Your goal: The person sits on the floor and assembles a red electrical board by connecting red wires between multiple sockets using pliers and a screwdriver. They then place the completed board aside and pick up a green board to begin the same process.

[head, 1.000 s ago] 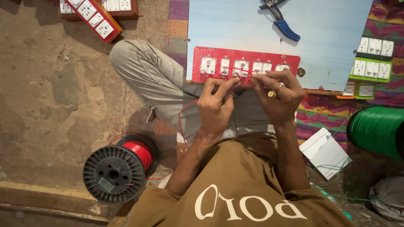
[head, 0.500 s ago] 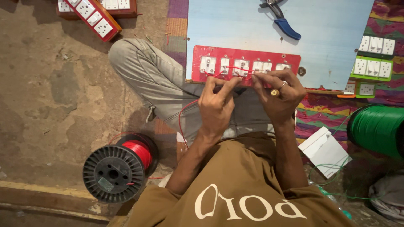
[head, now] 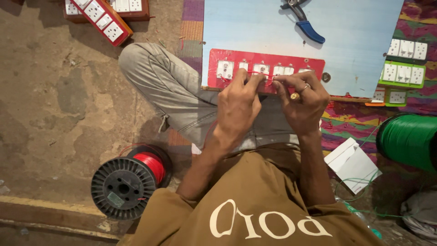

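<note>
A red switch panel point(head: 227, 59) with several white switch and socket backs lies on a pale blue board point(head: 255, 27) in front of my lap. My left hand point(head: 239, 107) and my right hand point(head: 300, 107) meet at the panel's near edge. Both pinch a thin red wire point(head: 261, 75) that runs across the panel between their fingertips. My right hand wears two rings. The wire trails down past my left wrist toward my lap.
A black spool of red wire point(head: 129, 180) stands on the dirt floor at lower left. A green wire spool point(head: 407, 141) sits at right. Blue-handled pliers point(head: 307, 25) lie on the board. More switch panels are at top left point(head: 104, 20) and right point(head: 403, 68). White paper point(head: 353, 164) lies near my right elbow.
Both hands have drawn closer together at the panel's edge, the right hand shifting slightly left. The panel and spools have not moved.
</note>
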